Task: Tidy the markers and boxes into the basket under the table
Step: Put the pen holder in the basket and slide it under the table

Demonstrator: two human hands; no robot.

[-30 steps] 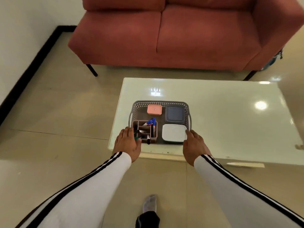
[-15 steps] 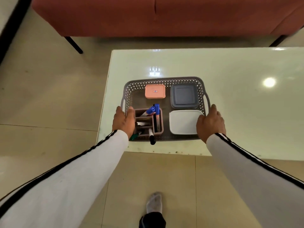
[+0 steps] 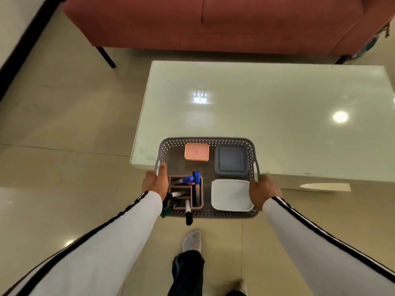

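A grey perforated basket (image 3: 205,140) hangs out over the table's near edge, its front half above the floor. My left hand (image 3: 155,182) grips its left handle and my right hand (image 3: 264,190) grips its right handle. Inside lie a pink box (image 3: 196,152), a dark grey box (image 3: 232,160) and a white box (image 3: 232,195). A brown holder (image 3: 197,196) at the front left holds several markers (image 3: 189,179), blue-capped and black-capped; one black marker (image 3: 189,214) pokes over the front rim.
The glossy pale green table (image 3: 267,107) stands ahead, with a red sofa (image 3: 213,22) behind it. Tiled floor surrounds the table. My socked foot (image 3: 193,240) is below the basket. A black skirting board runs along the left wall.
The basket has come toward me, from sitting on the table to hanging half off its near edge. Both hands moved from the basket's front corners onto its side handles.
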